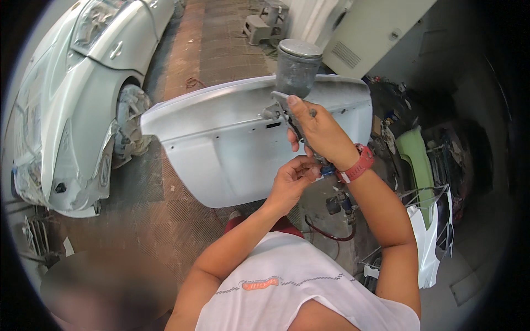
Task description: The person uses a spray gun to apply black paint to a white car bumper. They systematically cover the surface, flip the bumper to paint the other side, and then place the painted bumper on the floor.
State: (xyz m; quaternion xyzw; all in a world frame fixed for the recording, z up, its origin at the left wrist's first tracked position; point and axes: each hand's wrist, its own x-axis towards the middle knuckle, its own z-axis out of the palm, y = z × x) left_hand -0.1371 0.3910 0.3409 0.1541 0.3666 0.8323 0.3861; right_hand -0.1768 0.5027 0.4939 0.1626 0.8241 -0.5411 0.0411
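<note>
- The right hand [327,131] wraps around a grey spray gun [283,106], right of the frame's centre, with the gun's cup [298,67] above.
- The left hand [289,182], at centre, bunches its fingers beside the blue fitting [328,170] below the grip; whether they pinch it, one cannot tell.
- Lettering on an orange patch [260,284] marks the white shirt [248,262], lower centre.
- Mid-frame, a silver panel [243,165] shows a rounded lower edge.
- Brown floor [130,229] separates its left corner from the pale car [118,47], upper left.
</note>
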